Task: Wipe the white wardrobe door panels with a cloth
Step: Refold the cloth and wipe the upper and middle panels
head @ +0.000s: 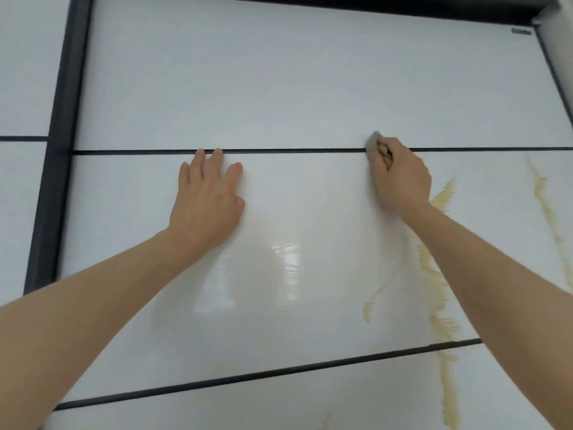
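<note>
The white wardrobe door panels looked glossy and smooth, glass-like or lacquered, mirroring a window's glare and the forearms. Thin dark divider strips between them and the dark door frame appeared matt, their material unclear. A printed golden pattern lay flat beneath the shine. The grey cloth bunched in the right hand looked soft and matt.

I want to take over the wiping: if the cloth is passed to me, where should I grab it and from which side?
Take the grey cloth by the corner poking out above the right hand, coming from the upper left. The rest is bunched inside that fist, pressed at the dark strip between panels.
</note>
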The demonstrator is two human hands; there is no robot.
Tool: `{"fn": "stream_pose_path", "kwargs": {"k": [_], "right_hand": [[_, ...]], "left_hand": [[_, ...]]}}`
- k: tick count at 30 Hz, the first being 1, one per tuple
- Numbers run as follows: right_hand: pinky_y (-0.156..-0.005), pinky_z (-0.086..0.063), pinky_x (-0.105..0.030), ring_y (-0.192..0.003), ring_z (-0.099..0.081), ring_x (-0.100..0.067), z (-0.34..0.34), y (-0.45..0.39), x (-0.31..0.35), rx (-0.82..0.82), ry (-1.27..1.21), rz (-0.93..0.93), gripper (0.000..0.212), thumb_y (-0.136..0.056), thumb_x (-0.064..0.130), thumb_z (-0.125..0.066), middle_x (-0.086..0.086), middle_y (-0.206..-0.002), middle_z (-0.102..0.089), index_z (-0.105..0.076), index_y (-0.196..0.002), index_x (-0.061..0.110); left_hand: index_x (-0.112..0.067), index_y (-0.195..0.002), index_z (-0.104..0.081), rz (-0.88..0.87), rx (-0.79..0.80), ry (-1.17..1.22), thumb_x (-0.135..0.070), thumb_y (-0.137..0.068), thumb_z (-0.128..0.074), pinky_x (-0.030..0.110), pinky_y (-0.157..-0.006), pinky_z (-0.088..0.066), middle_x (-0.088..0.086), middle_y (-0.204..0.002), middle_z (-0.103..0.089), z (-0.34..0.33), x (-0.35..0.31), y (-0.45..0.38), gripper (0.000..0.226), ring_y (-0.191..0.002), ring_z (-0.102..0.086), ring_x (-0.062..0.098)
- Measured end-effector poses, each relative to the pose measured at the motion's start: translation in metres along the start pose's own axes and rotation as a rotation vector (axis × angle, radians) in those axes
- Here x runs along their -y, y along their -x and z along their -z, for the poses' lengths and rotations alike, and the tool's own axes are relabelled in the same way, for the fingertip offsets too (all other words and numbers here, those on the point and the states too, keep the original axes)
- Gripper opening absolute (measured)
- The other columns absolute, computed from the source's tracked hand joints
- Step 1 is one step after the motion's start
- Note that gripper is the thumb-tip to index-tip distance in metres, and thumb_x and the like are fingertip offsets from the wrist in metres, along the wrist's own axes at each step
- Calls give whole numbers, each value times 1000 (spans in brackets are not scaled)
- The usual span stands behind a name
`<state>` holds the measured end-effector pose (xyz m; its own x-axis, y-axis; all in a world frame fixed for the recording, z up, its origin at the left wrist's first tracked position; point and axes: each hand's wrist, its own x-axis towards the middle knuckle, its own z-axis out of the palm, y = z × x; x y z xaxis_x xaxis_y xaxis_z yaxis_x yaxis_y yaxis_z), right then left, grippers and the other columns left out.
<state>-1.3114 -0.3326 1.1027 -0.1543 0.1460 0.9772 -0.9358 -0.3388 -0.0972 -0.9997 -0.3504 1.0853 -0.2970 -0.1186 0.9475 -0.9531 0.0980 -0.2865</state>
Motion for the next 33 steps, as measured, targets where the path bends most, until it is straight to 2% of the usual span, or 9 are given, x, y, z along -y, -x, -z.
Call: {"fn": "stream_pose_path", "kwargs": {"k": [2,4,11,15,20,22,27,30,33], "right_hand": [[-72,-47,-37,-96,-65,-29,-5,25,17,-25,-6,-65,26,-105,40,-46,0,-105,-65,-60,-124,30],[-62,-53,-38,-86,-66,-28,-15,92,36,16,-89,251,22,-100,29,-56,-1,-100,-65,-67,-118,26],[-62,-46,-30,-72,-54,-15,9,178,-6,532,-125,1097,22,-94,25,-61,7,-87,-57,-69,-113,32],[-55,-47,-34,-83,-67,-23,9,44,-46,165,-78,712,20,-98,30,-62,8,-99,-60,-67,-117,30],[-67,-40,-34,-95,-65,-24,7,-18,-72,21,-100,167,25,-106,39,-43,3,-106,-64,-60,-121,27],[-60,-42,-34,-83,-65,-22,2,50,-58,31,-129,409,22,-101,33,-49,4,-97,-64,-66,-113,26],[-67,-40,-28,-72,-49,-13,30,182,-66,550,-115,1289,24,-102,23,-49,9,-86,-54,-69,-112,32],[-55,-45,-32,-75,-58,-18,19,99,-83,328,-115,1153,23,-98,24,-52,7,-100,-51,-66,-115,30],[-66,-48,-36,-96,-67,-27,20,-20,-101,46,52,559,26,-103,37,-47,4,-110,-63,-58,-125,31]], "left_hand": [[6,-140,-45,37,3,56,-5,-91,-46,54,-119,-24,26,-158,-31,6,-19,-7,50,-149,-20,45],[-3,-154,-31,53,-6,182,-4,-95,-42,45,-122,-20,13,-165,-21,11,-43,-16,61,-154,-13,32],[-23,-137,-60,-284,-46,272,-26,-98,-32,36,-105,-35,-1,-145,-56,-5,-118,-45,48,-130,-53,25],[-20,-127,-66,-207,-151,195,-21,-96,-42,40,-98,-40,2,-137,-62,-25,-129,-45,40,-121,-57,29],[-16,-120,-69,-100,-233,242,-21,-96,-43,43,-100,-42,4,-132,-65,-27,-147,-40,36,-123,-57,29],[-15,-119,-70,-67,-240,258,-24,-96,-42,41,-103,-39,6,-132,-65,-25,-152,-38,38,-124,-57,29],[-11,-121,-70,-91,-242,254,-24,-97,-40,44,-107,-40,10,-133,-64,-25,-151,-35,40,-126,-57,31],[-11,-121,-69,-104,-259,232,-23,-97,-39,44,-107,-39,11,-133,-64,-28,-149,-36,40,-125,-57,32],[-11,-121,-69,-107,-283,234,-24,-97,-40,43,-108,-38,10,-133,-64,-31,-147,-37,39,-126,-56,30]]}}
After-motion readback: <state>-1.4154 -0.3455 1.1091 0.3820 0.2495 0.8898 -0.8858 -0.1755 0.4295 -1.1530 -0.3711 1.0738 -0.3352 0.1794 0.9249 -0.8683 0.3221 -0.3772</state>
